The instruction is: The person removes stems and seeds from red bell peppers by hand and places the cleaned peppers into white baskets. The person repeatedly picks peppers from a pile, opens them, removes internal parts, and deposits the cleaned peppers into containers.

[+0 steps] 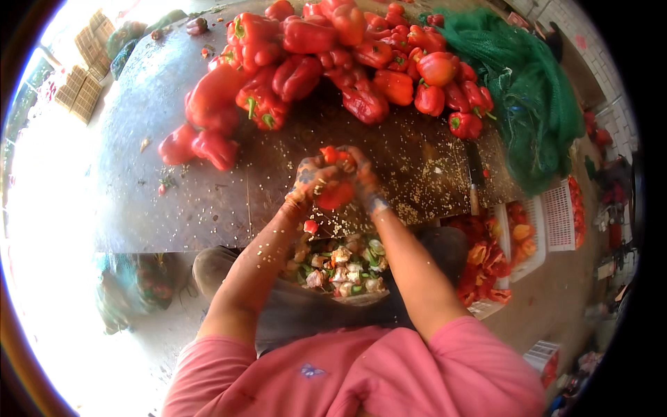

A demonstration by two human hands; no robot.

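My left hand (311,177) and my right hand (363,174) are close together over the front edge of the metal-topped table (208,208). Both grip a red bell pepper (335,194) that looks broken open and is partly blurred. Pale seeds cling to my hands and forearms. Just below, a small red pepper piece (310,226) shows above a container of pepper cores and green stems (341,273) between my legs. Beyond my hands lies a large heap of whole red bell peppers (297,78). A knife (473,180) with a wooden handle rests at the right.
Green netting (536,104) covers the table's right end. Loose seeds are scattered over the tabletop. Plastic crates (560,216) of opened red peppers stand at the lower right. Net sacks (135,286) sit below the table at the left, and stacked crates (78,94) stand far left.
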